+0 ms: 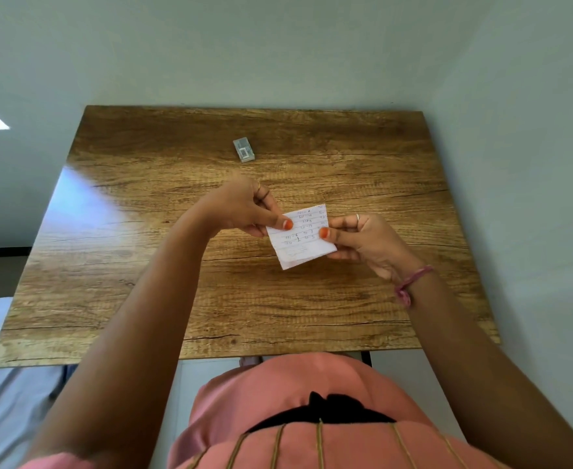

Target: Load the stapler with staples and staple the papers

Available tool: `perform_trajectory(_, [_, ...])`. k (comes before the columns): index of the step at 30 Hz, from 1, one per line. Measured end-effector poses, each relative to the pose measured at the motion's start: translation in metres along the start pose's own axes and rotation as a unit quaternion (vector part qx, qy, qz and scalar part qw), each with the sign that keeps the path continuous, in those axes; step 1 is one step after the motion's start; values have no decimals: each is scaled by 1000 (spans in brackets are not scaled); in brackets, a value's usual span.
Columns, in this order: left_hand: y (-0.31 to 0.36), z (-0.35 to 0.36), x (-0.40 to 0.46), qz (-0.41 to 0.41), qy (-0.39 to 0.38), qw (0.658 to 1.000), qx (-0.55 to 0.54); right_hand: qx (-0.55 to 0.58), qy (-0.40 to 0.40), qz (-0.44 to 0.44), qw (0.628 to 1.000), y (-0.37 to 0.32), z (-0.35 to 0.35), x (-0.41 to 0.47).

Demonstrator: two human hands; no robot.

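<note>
Head view: a person's two bare hands meet over the middle of a wooden table [143, 265], seen from above.
Left hand [244, 209]: fingers curled, thumb pressed on the left edge of the papers, pinching them against the fingers beneath; a ring shows on one finger.
Right hand [368, 245]: thumb pressed on the right edge of the papers, the other fingers folded under the sheet, so it pinches the same stack; a ring shows on one finger and a pink thread band [410, 282] circles the wrist.
Papers [300, 236]: a small white stack with handwritten lines, held between the two hands over the table's centre, tilted with its lower corner toward the near edge; whether it touches the tabletop cannot be told.
Staple box [244, 150]: a small grey box with a barcode label, lying flat toward the far edge of the table, well apart from the hands and slightly left of centre.
Stapler: cannot be made out in either hand.
Table: wood-grain top, its near edge just in front of the person's pink garment [312, 384].
</note>
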State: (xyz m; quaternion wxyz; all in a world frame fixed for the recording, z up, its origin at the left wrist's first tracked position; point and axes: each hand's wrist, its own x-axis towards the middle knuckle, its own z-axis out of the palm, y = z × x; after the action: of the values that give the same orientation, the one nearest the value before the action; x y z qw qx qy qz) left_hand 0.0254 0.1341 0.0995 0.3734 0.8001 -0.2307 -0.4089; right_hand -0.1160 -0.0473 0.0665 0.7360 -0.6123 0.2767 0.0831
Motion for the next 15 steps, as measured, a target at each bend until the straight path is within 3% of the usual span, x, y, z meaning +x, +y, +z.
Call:
perform_trajectory(4, [8,5,3,15,-62,996,58,-43,-29,5,999,-4,1,2])
perform_trajectory(8, [19,14,8,59,-10,997,52,-66,-42,-11,997,-8,6,3])
perform_trajectory(12, [15,13,12,57,67,996,4,-53,-45,-39,997,-11,-1,2])
perform_trajectory(15, [11,18,11,44,77,995,-53,-89,-23,-60,994,-11,-7,4])
